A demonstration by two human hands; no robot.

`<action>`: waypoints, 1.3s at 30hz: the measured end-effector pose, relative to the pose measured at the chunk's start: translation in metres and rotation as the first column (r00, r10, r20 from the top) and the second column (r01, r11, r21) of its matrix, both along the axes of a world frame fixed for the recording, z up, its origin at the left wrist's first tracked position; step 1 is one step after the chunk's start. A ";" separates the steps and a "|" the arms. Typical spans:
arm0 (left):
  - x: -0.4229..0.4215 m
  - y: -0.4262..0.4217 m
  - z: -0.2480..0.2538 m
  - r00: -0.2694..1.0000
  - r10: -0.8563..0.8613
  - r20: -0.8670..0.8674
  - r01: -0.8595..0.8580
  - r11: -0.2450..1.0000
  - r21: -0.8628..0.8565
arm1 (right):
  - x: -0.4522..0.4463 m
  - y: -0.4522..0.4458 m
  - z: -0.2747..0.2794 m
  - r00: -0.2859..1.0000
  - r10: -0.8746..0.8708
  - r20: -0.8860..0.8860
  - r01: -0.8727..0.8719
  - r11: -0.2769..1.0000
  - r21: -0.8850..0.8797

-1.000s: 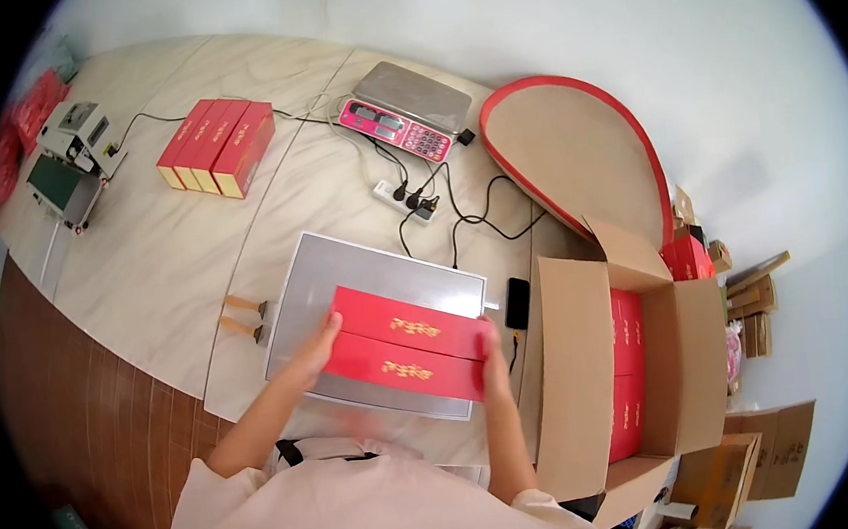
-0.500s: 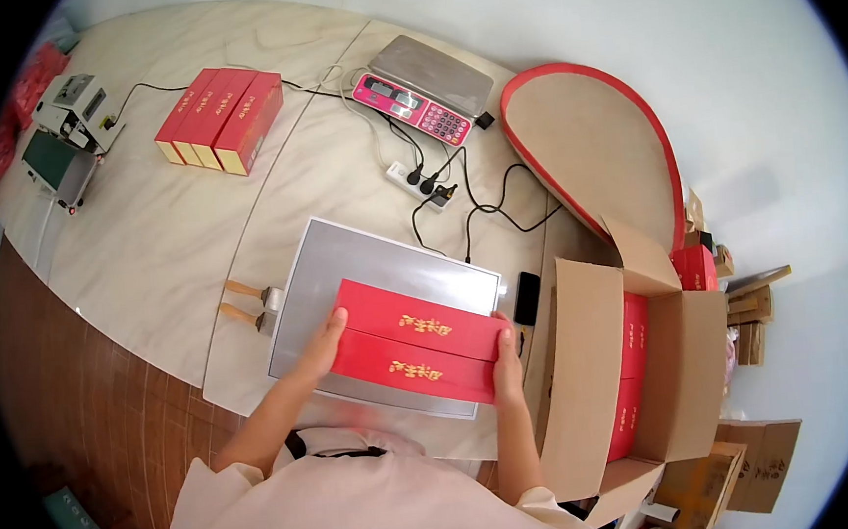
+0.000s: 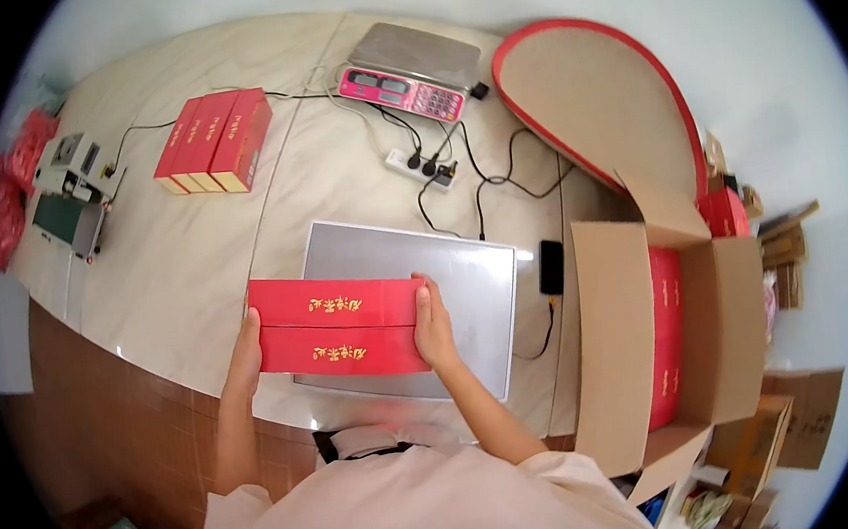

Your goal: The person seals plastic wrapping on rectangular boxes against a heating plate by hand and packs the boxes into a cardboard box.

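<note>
Two long red boxes (image 3: 340, 326) with gold lettering are held side by side, above the left part of a grey panel with a white frame (image 3: 466, 301). My left hand (image 3: 245, 351) grips their left ends, and my right hand (image 3: 432, 323) clasps the right ends. At the back left of the table, several red boxes (image 3: 214, 142) with cream ends stand in a row. On the right is an open cardboard carton (image 3: 616, 339) with more red boxes (image 3: 667, 331) inside.
A pink-fronted scale (image 3: 402, 94), a white power strip (image 3: 420, 169) and black cables lie at the back. A phone (image 3: 551, 266) is beside the panel. A red-rimmed round tray (image 3: 599, 95) leans behind the carton. A small machine (image 3: 71, 171) stands far left.
Both hands have carried the two red boxes leftward, off the middle of the panel to its left edge. The view has turned, and the wooden-handled tools left of the panel are now out of sight.
</note>
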State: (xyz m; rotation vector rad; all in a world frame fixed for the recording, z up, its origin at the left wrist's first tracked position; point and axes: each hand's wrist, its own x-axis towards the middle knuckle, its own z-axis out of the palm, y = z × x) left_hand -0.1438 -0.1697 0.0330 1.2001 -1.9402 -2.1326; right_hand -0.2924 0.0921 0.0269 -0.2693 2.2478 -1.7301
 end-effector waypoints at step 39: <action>-0.011 0.036 -0.001 0.993 0.010 -0.116 -0.007 1.000 0.024 | -0.014 0.056 0.020 0.997 -0.030 -0.070 0.050 0.952 0.302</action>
